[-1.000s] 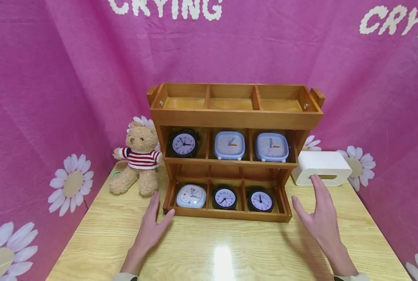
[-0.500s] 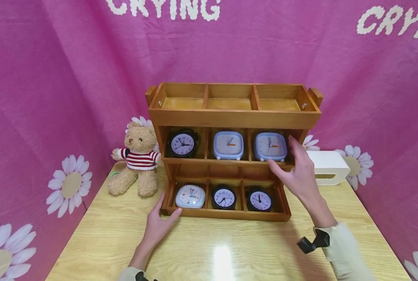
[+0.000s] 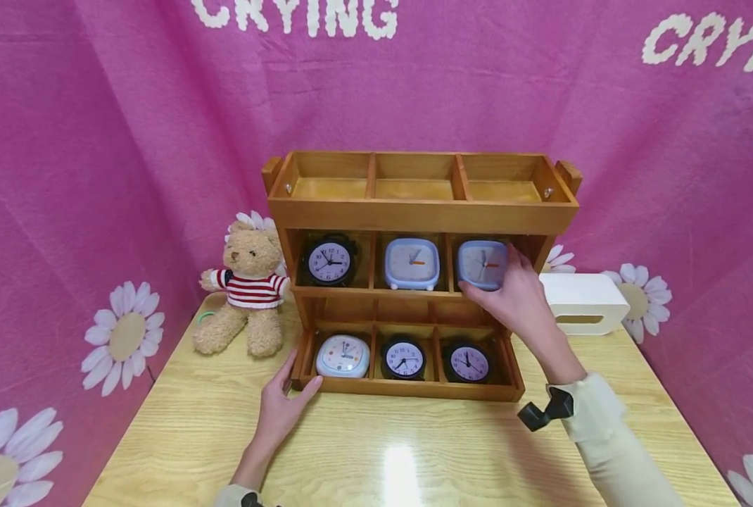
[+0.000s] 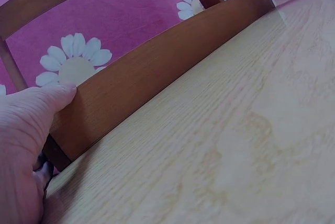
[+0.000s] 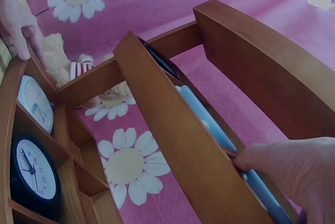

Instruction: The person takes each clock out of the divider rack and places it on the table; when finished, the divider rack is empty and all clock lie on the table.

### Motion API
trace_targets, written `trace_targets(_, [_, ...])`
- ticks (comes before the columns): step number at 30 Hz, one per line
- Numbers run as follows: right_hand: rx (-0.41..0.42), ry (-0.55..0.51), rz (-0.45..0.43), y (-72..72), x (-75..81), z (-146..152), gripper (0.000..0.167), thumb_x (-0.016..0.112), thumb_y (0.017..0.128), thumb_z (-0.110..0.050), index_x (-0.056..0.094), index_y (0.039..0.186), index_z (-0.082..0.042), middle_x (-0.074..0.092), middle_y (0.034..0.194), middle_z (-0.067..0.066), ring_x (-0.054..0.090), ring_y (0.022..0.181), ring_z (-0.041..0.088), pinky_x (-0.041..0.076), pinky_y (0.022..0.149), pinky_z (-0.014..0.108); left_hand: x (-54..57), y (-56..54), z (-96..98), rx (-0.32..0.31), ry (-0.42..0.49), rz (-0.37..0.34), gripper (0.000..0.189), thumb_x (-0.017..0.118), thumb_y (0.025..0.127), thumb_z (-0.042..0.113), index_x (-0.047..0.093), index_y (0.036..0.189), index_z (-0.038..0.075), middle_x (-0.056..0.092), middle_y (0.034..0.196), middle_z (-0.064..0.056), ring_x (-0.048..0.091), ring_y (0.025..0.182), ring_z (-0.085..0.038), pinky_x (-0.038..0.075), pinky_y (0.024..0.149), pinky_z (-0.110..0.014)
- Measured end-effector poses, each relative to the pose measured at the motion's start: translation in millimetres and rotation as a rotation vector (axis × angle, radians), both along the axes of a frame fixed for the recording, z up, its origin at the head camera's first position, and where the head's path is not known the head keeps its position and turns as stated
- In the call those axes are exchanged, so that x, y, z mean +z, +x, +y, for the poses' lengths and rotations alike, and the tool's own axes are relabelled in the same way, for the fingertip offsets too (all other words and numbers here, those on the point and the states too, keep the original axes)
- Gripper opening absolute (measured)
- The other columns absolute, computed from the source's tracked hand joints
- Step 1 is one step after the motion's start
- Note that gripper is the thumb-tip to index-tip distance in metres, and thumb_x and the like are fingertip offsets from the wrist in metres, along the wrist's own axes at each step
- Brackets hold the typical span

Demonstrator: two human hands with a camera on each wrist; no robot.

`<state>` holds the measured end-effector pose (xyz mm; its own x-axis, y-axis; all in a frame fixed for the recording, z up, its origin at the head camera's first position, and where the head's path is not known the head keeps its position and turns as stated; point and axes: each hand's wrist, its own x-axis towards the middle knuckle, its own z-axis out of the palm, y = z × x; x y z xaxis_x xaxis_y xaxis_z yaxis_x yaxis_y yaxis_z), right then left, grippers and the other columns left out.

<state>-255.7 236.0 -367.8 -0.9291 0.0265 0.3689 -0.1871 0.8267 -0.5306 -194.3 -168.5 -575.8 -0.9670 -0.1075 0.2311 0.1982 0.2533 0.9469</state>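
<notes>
Alarm clock (image 3: 481, 263), blue, in wooden rack (image 3: 424, 215): my right hand (image 3: 523, 297) grips it; my left hand (image 3: 280, 414), spread, touches rack at lower left.

Before you, the fabric backdrop (image 3: 490, 98) is magenta, printed with white lettering (image 3: 313, 15) and white, beige-centred daisies (image 3: 127, 336). The tiered wooden rack (image 3: 424, 215) is warm brown, the wooden tabletop (image 3: 345, 436) pale yellow with a streaky grain. The rounded-square plastic clock (image 3: 480, 260) in your right hand (image 3: 521, 292) is light blue — with an orange mark (image 3: 492, 265) on its pale dial — and the matching clock (image 3: 412, 263) to its left shares that scheme. Left of those, the round alarm clock (image 3: 329, 262) is black with a lilac-white dial. Farther left, the plush bear (image 3: 248, 252) is tan, its sweater (image 3: 255, 290) striped red and white. Your right sleeve (image 3: 611, 436) is plain cream.
</notes>
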Motion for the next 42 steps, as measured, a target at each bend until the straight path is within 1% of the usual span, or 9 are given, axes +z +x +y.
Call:
trace_targets(5, [-0.05, 0.0, -0.008, -0.8, -0.7, -4.3, 0.102, 0.082, 0.082, -0.048, 0.035, 0.152, 0.009, 0.054, 0.132, 0.036, 0.058, 0.115, 0.05, 0.052, 0.095, 0.067, -0.6, -0.3, 0.8, -0.003, 0.01, 0.01, 0.075, 0.082, 0.091, 0.014, 0.045, 0.155, -0.002, 0.043, 0.16, -0.02, 0.039, 0.147, -0.031, 0.034, 0.119, -0.043])
trace_targets(11, [-0.08, -0.004, 0.029, -2.8, -4.2, -6.6, 0.102, 0.083, 0.08, -0.048, 0.038, 0.15, 0.01, 0.055, 0.131, 0.036, 0.058, 0.114, 0.051, 0.052, 0.094, 0.067, -1.0, -1.5, 0.7, 0.016, 0.007, 0.009, 0.076, 0.083, 0.09, 0.01, 0.046, 0.155, -0.002, 0.044, 0.16, -0.021, 0.04, 0.147, -0.031, 0.035, 0.118, -0.043])
trace_targets(19, [-0.074, -0.024, 0.108, -6.7, -9.8, -9.0, 0.098, 0.085, 0.077, -0.045, 0.043, 0.148, 0.008, 0.057, 0.133, 0.034, 0.059, 0.115, 0.049, 0.052, 0.095, 0.067, 0.3, -0.5, 0.9, 0.007, 0.021, 0.024, 0.075, 0.084, 0.09, 0.014, 0.048, 0.154, 0.0, 0.046, 0.159, -0.019, 0.04, 0.147, -0.029, 0.035, 0.118, -0.043])
trace_targets(23, [-0.076, -0.031, 0.13, -7.6, -11.9, -10.1, 0.095, 0.086, 0.077, -0.044, 0.045, 0.146, 0.007, 0.058, 0.131, 0.032, 0.06, 0.114, 0.048, 0.052, 0.095, 0.066, 0.7, 0.0, 0.5, 0.012, 0.005, 0.016, 0.075, 0.084, 0.09, 0.017, 0.048, 0.155, 0.002, 0.046, 0.159, -0.018, 0.041, 0.146, -0.029, 0.036, 0.118, -0.045])
trace_targets(31, [-0.092, -0.041, 0.157, -7.9, -14.6, -12.2, 0.094, 0.085, 0.077, -0.045, 0.046, 0.148, 0.005, 0.059, 0.134, 0.03, 0.06, 0.115, 0.047, 0.052, 0.096, 0.067, -1.3, -2.2, 0.7, 0.019, -0.007, 0.034, 0.075, 0.085, 0.088, 0.011, 0.049, 0.153, -0.001, 0.048, 0.157, -0.019, 0.045, 0.143, -0.032, 0.038, 0.115, -0.045])
trace_targets(37, [-0.1, -0.065, 0.167, -7.7, -15.9, -12.8, 0.095, 0.084, 0.077, -0.045, 0.046, 0.15, 0.002, 0.058, 0.139, 0.029, 0.06, 0.117, 0.047, 0.052, 0.098, 0.067, -1.4, -1.6, 0.3, 0.016, -0.004, 0.027, 0.075, 0.084, 0.09, 0.016, 0.049, 0.154, 0.0, 0.047, 0.158, -0.019, 0.044, 0.144, -0.03, 0.038, 0.117, -0.045])
trace_targets(42, [-0.099, -0.081, 0.192, -9.2, -17.1, -12.3, 0.094, 0.086, 0.076, -0.044, 0.048, 0.149, 0.002, 0.059, 0.139, 0.027, 0.06, 0.118, 0.045, 0.052, 0.098, 0.064, -1.7, -1.8, 0.4, 0.024, -0.01, 0.02, 0.075, 0.084, 0.091, 0.019, 0.048, 0.155, 0.0, 0.046, 0.159, -0.018, 0.041, 0.146, -0.03, 0.036, 0.117, -0.045])
